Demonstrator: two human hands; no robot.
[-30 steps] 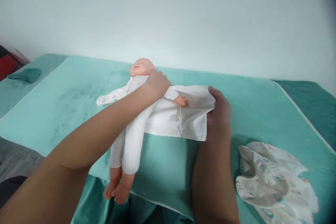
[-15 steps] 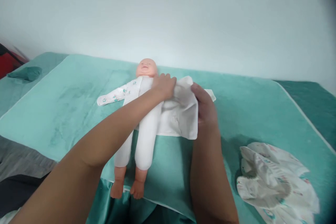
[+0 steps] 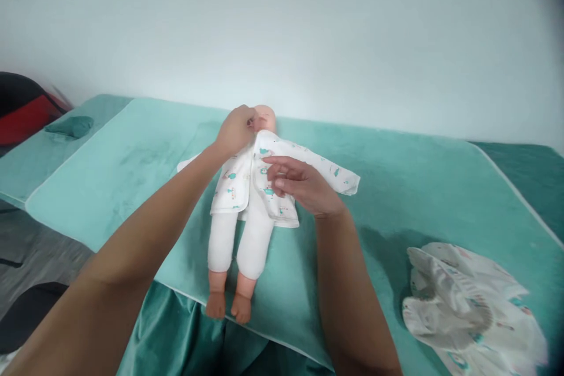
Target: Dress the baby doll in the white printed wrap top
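A baby doll point(image 3: 240, 241) lies on its back on a teal mat point(image 3: 132, 170), head toward the wall and feet toward me. A white printed jacket point(image 3: 231, 185) is folded over its chest, with one sleeve point(image 3: 335, 175) spread out to the right. My left hand point(image 3: 235, 129) pinches the jacket's collar at the doll's neck, hiding part of the head. My right hand point(image 3: 302, 185) rests over the jacket's right front panel, fingers curled and loosely together, touching the fabric.
A crumpled white printed garment point(image 3: 467, 311) lies on the mat at the right front. A small teal cloth point(image 3: 70, 126) sits at the far left, beside a red and black object point(image 3: 26, 108). A white wall runs behind the mat.
The jacket's right panel, spread open to the right, has been drawn across the doll's chest. My left hand moved from the chest up to the collar. The doll now lies straighter.
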